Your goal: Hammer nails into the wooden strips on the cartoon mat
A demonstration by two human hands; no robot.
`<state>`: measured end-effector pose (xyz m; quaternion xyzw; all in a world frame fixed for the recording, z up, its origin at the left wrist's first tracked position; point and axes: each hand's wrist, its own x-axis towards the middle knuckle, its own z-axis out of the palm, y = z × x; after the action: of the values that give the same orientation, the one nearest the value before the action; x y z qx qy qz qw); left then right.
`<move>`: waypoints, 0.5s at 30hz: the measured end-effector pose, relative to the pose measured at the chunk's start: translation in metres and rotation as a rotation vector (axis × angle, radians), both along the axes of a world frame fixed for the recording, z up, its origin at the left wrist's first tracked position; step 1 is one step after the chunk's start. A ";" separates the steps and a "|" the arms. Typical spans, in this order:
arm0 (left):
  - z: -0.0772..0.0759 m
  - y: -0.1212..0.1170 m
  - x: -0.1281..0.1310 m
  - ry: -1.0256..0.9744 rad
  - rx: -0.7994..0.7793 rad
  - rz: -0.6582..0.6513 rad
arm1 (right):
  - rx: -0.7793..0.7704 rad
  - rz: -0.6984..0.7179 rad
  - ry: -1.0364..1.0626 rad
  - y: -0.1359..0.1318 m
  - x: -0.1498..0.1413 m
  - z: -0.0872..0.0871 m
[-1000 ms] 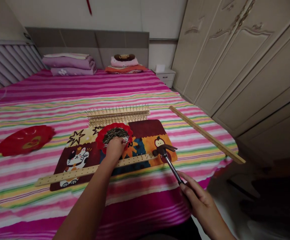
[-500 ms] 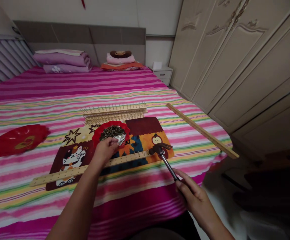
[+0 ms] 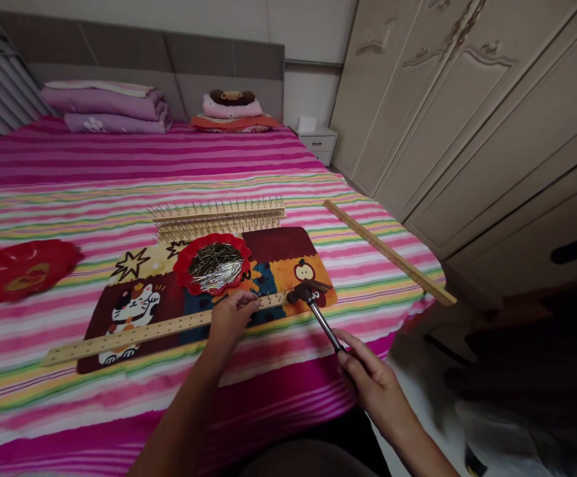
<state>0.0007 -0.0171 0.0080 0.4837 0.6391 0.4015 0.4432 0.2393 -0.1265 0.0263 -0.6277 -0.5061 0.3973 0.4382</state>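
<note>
My right hand (image 3: 373,379) grips the dark handle of a claw hammer (image 3: 324,322), whose head rests over the right end of a pale, drilled wooden strip (image 3: 169,326). A few nails stand in the strip just left of the hammer head. My left hand (image 3: 232,317) lies over the strip beside those nails, fingertips pinched on what seems a nail, mostly hidden by the fingers. Behind that hand stands a red scalloped bowl (image 3: 183,270) with a heap of loose nails (image 3: 218,264). Strip and bowl lie on a patterned placemat (image 3: 281,242).
Behind the bowl, wooden strips (image 3: 218,218) bristle with upright nails. Another bare strip (image 3: 387,250) lies toward the bed's right edge. A red dish (image 3: 24,270) sits at left. Folded bedding (image 3: 104,109) is by the headboard; a wardrobe (image 3: 447,126) stands at right.
My left hand has left the nail bowl and moved right and nearer, onto the strip by the standing nails. The hammer stays at the strip's right end. The view has shifted slightly.
</note>
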 end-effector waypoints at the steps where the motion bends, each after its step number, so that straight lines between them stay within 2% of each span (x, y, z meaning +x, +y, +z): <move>1: -0.002 0.000 0.001 0.020 0.001 0.000 | -0.023 0.018 0.019 0.000 0.000 0.000; 8: -0.001 -0.002 0.007 0.150 0.067 0.019 | -0.055 0.039 0.045 0.001 -0.001 0.000; 15: -0.001 -0.002 0.010 0.357 0.117 -0.022 | -0.035 0.062 0.005 0.004 -0.001 0.005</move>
<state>0.0110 -0.0193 0.0070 0.5794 0.6778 0.3408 0.2980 0.2379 -0.1226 0.0309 -0.6182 -0.5171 0.4213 0.4159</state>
